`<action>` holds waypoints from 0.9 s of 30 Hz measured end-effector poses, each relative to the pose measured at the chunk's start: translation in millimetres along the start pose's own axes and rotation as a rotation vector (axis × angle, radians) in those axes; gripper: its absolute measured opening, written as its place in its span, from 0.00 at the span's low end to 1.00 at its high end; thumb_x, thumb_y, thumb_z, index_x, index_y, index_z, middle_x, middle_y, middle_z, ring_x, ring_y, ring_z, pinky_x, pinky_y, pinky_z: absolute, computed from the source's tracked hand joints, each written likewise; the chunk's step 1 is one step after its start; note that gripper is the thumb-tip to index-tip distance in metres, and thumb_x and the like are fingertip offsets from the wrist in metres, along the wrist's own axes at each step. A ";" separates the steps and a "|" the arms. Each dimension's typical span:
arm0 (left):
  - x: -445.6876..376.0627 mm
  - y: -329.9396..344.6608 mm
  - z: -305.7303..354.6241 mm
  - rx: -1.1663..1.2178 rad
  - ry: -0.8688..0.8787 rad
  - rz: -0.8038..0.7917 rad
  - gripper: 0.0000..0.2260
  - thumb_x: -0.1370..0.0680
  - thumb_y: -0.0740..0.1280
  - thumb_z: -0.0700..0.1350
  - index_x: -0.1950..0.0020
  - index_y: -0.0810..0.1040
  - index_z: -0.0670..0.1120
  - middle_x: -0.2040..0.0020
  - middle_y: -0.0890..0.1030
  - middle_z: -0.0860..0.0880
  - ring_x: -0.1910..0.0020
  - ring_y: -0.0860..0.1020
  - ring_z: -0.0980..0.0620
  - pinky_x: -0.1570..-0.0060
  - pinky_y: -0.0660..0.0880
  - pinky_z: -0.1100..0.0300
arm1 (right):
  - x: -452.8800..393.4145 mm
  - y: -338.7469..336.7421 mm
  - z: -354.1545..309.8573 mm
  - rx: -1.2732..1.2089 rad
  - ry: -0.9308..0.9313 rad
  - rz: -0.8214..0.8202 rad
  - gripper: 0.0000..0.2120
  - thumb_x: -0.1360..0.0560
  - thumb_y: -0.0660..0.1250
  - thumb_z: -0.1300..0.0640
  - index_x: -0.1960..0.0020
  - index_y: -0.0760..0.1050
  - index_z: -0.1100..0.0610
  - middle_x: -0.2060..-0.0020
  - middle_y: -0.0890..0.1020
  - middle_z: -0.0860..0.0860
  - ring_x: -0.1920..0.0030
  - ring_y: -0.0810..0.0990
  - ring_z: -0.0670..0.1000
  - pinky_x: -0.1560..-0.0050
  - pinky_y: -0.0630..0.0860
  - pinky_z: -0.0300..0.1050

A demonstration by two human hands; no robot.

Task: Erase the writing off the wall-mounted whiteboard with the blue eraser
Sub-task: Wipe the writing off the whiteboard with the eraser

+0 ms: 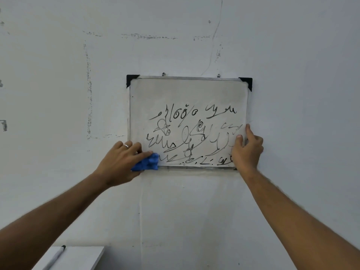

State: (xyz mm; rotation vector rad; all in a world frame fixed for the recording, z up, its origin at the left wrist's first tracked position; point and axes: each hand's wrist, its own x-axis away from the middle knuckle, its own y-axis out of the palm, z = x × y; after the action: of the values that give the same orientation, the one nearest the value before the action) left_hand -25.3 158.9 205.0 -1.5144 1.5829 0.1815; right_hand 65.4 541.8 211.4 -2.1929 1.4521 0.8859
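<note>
The whiteboard (187, 94) hangs on a pale, scuffed wall (58, 75) from two small hooks at its top edge; it has a thin metal frame with black plastic caps on its two upper corners. Its upper part is bare and greyish with smudging, while the middle and lower part carry several rows of black marker scrawl (187, 137) reaching nearly to the bottom edge. The blue eraser (148, 162) looks like a soft, crumpled blue pad, pressed against the board's lower left corner, overlapping the bottom frame and touching the start of the lowest row of writing. The left hand (120, 158) is closed around the eraser, fingers spread over its top and a ring on one finger. The right hand (247, 149) is flat against the board's lower right corner, fingers loosely spread and wrapped over the right edge of the frame, holding nothing else; it covers the end of the lower rows of writing. Both forearms are bare. At the lower left, a white table (81, 258) corner carries a marker (55, 257) with a black cap, lying well apart from the board.
</note>
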 end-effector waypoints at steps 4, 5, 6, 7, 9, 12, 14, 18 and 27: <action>-10.2 -7.2 -6.1 0.026 -0.107 0.026 0.30 0.30 0.77 0.55 0.30 0.76 0.51 0.51 0.76 0.48 0.58 0.75 0.44 0.57 0.70 0.51 | 0.8 -2.9 1.2 0.061 -0.040 -0.024 0.24 0.16 0.58 0.53 0.21 0.62 0.48 0.40 0.70 0.55 0.38 0.69 0.58 0.42 0.68 0.48; -10.8 -4.1 -1.3 0.005 -0.007 -0.005 0.30 0.30 0.76 0.55 0.30 0.76 0.51 0.52 0.76 0.48 0.58 0.75 0.45 0.58 0.71 0.51 | 0.7 -3.8 1.7 0.071 -0.047 -0.033 0.24 0.16 0.58 0.53 0.21 0.62 0.48 0.40 0.69 0.55 0.38 0.69 0.58 0.41 0.69 0.49; -11.7 -3.6 -0.7 -0.022 0.091 -0.043 0.30 0.30 0.76 0.54 0.29 0.76 0.51 0.52 0.76 0.48 0.58 0.75 0.46 0.58 0.72 0.51 | 0.7 -4.4 2.1 0.075 -0.050 -0.040 0.24 0.16 0.58 0.52 0.21 0.62 0.48 0.40 0.69 0.54 0.38 0.69 0.58 0.41 0.70 0.50; -15.8 -6.0 -5.8 -0.052 0.140 -0.056 0.30 0.30 0.75 0.55 0.29 0.76 0.51 0.52 0.76 0.48 0.57 0.75 0.46 0.57 0.72 0.51 | 0.4 -4.8 2.1 0.077 -0.049 -0.043 0.24 0.16 0.58 0.52 0.21 0.61 0.48 0.40 0.69 0.54 0.38 0.68 0.58 0.40 0.70 0.50; -27.1 -16.6 -20.9 -0.062 0.050 -0.023 0.30 0.31 0.75 0.54 0.29 0.76 0.52 0.52 0.76 0.48 0.57 0.76 0.45 0.56 0.71 0.51 | -0.1 -4.8 2.0 0.083 -0.041 -0.047 0.25 0.16 0.58 0.52 0.20 0.61 0.48 0.39 0.69 0.54 0.37 0.68 0.57 0.39 0.70 0.51; -29.2 -20.9 -16.6 -0.017 -0.017 -0.004 0.30 0.31 0.76 0.53 0.30 0.76 0.50 0.52 0.75 0.47 0.58 0.75 0.44 0.58 0.71 0.50 | 0.5 -4.0 0.2 0.081 -0.029 -0.050 0.25 0.16 0.59 0.51 0.20 0.61 0.48 0.39 0.69 0.55 0.37 0.67 0.58 0.37 0.70 0.53; -23.5 -13.4 -8.5 -0.040 0.118 -0.059 0.30 0.32 0.75 0.54 0.30 0.76 0.50 0.52 0.75 0.48 0.58 0.76 0.45 0.58 0.72 0.51 | 0.8 -4.0 -0.5 0.082 -0.025 -0.044 0.25 0.17 0.59 0.51 0.20 0.61 0.48 0.38 0.69 0.55 0.37 0.68 0.58 0.37 0.70 0.54; -26.2 -22.0 -26.6 0.005 -0.078 0.040 0.27 0.28 0.67 0.58 0.30 0.76 0.50 0.53 0.75 0.47 0.59 0.76 0.43 0.58 0.70 0.50 | 0.9 -3.8 -0.4 0.081 -0.024 -0.042 0.26 0.17 0.60 0.51 0.20 0.61 0.48 0.38 0.69 0.55 0.37 0.68 0.58 0.37 0.70 0.54; -37.3 -31.9 -34.5 0.059 -0.144 0.033 0.27 0.27 0.73 0.54 0.29 0.76 0.49 0.54 0.75 0.47 0.61 0.77 0.43 0.62 0.72 0.52 | 2.9 -0.4 -1.6 0.110 -0.020 -0.035 0.26 0.17 0.60 0.50 0.20 0.60 0.46 0.37 0.69 0.55 0.36 0.67 0.58 0.36 0.70 0.58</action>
State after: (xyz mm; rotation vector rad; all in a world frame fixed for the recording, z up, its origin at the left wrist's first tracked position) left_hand -21.3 155.8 264.8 -1.3987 1.4869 0.2547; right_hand 67.1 539.0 210.6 -2.1163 1.4147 0.7949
